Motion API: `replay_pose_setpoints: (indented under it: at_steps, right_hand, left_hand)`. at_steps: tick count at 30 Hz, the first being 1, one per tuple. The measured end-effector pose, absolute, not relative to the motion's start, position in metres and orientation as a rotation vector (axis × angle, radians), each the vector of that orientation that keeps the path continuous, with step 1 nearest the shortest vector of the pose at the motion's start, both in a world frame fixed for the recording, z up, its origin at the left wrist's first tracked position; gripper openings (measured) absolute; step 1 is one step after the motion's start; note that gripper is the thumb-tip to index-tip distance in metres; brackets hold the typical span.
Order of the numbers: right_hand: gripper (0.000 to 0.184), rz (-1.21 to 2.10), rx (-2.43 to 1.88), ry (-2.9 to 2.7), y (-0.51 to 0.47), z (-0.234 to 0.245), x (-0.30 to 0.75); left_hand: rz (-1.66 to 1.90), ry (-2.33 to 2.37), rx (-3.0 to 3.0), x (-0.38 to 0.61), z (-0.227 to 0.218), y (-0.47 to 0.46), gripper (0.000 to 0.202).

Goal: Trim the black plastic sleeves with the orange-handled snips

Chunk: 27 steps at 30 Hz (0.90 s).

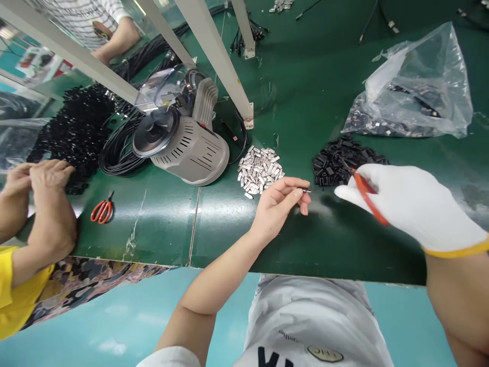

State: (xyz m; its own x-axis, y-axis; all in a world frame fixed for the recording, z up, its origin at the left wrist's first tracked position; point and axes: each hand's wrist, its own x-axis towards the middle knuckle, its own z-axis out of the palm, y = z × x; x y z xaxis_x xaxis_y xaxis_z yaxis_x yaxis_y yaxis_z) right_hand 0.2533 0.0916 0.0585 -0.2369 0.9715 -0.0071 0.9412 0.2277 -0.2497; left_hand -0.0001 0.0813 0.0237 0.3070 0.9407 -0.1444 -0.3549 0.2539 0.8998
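My left hand (pixel 277 206) is bare and pinches a small thin metal-tipped part (pixel 306 190) between thumb and fingertips, above the green workbench (pixel 229 239). My right hand (pixel 412 204) wears a white glove with a yellow cuff and holds orange-handled scissors (pixel 367 196), whose blades are mostly hidden by the glove. The two hands are close together but apart. Just beyond them lie a heap of small silver metal pieces (pixel 260 169) and a heap of small black pieces (pixel 340 160).
A clear plastic bag (pixel 416 92) of black and silver pieces lies at the back right. A grey machine (pixel 191 148) and coiled black cable (pixel 120 148) stand behind pale metal posts (pixel 214 56). A co-worker's hands (pixel 46 191) rest at the left, near other orange scissors (pixel 102 211).
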Motion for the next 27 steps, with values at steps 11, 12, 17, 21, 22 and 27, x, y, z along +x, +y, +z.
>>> replay_pose_setpoints:
  at_steps: [11,12,17,21,22,27]
  right_hand:
    - [0.044,0.124,-1.458,-2.615,0.088,0.042,0.236]
    - [0.042,0.121,-1.449,-2.622,0.088,0.041,0.236]
    - [0.034,0.065,-1.412,-2.627,0.087,0.037,0.235]
    - [0.037,0.041,-1.432,-2.565,0.084,0.036,0.232]
    - [0.038,0.042,-1.441,-2.550,0.083,0.035,0.231]
    - [0.040,0.038,-1.470,-2.524,0.081,0.031,0.231]
  left_hand:
    - [1.083,0.914,1.044,0.005,0.016,0.081,0.021]
    - [1.094,0.903,1.053,0.005,0.016,0.080,0.020]
    - [1.159,0.835,1.074,0.004,0.012,0.080,0.015]
    - [1.196,0.855,1.094,0.003,0.012,0.077,0.017]
    - [1.204,0.869,1.092,0.004,0.013,0.077,0.018]
    - [1.241,0.888,1.069,0.005,0.016,0.075,0.021]
